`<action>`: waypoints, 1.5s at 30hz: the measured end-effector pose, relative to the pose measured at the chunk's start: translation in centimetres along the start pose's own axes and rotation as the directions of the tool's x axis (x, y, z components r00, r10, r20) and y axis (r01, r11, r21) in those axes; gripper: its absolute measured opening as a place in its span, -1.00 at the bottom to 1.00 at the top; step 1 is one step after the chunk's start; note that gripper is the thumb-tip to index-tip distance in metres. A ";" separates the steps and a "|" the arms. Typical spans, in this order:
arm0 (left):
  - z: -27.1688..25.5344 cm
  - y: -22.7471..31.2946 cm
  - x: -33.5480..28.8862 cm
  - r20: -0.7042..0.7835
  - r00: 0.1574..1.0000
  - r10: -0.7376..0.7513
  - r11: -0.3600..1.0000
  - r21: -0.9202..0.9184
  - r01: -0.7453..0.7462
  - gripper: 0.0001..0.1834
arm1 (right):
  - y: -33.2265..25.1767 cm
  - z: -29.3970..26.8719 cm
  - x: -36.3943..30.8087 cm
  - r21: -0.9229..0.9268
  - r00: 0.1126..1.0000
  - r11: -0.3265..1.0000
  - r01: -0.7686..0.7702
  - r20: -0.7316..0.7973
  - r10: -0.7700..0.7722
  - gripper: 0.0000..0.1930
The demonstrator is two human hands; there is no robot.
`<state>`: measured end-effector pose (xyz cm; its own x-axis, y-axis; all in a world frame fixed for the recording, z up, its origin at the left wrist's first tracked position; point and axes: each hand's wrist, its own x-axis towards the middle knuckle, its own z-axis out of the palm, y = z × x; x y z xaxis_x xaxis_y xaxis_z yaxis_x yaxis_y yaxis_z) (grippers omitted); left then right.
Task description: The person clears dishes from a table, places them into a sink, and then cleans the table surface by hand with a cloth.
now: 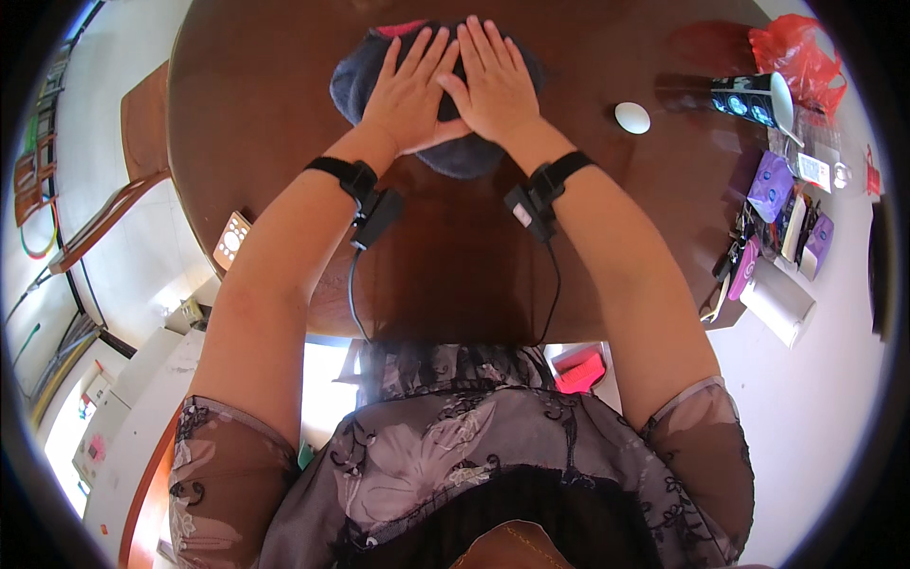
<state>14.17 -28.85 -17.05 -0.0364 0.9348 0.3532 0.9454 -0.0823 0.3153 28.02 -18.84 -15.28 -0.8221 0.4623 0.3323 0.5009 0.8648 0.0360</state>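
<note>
A dark blue-grey piece of cloth (464, 159) with a red patch at its upper edge lies bunched on the brown table (436, 247), at the far middle. Both of my hands press on it, side by side. My left hand (409, 100) rests flat with its fingers stretched out. My right hand (495, 95) also lies flat, its fingers extended and its thumb over the edge of the left hand. Most of the cloth's middle is hidden under the palms. To the right of my right hand sits a white, egg-shaped object (632, 118).
Along the right side are a dark patterned cup (744, 99), a red plastic bag (801, 62), purple packets (770, 185) and a white cylinder (777, 302). A beige perforated object (231, 239) is at the table's left edge. A wooden chair (109, 223) stands beyond it.
</note>
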 end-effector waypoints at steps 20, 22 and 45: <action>-1.0 -0.1 -0.9 0.028 0.999 0.044 0.999 -0.009 -0.043 0.05 | -1.2 0.3 -0.6 0.130 0.998 0.991 0.030 -0.065 -0.021 -0.31; -1.8 2.2 -4.1 0.176 0.983 0.057 0.997 -0.066 -0.046 0.06 | -4.1 -0.8 -5.1 0.186 0.998 0.981 -0.063 0.035 0.057 -0.26; -5.5 -3.1 5.5 0.005 0.977 0.215 0.957 0.200 -0.212 0.10 | 0.0 -1.4 5.6 0.014 0.981 0.999 -0.030 -0.192 0.033 -0.25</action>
<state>9.22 -25.39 -11.22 0.1695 0.8968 0.4086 0.9769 -0.2078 0.0507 23.77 -16.47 -12.11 -0.7380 0.4441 0.5080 0.5218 0.8530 0.0125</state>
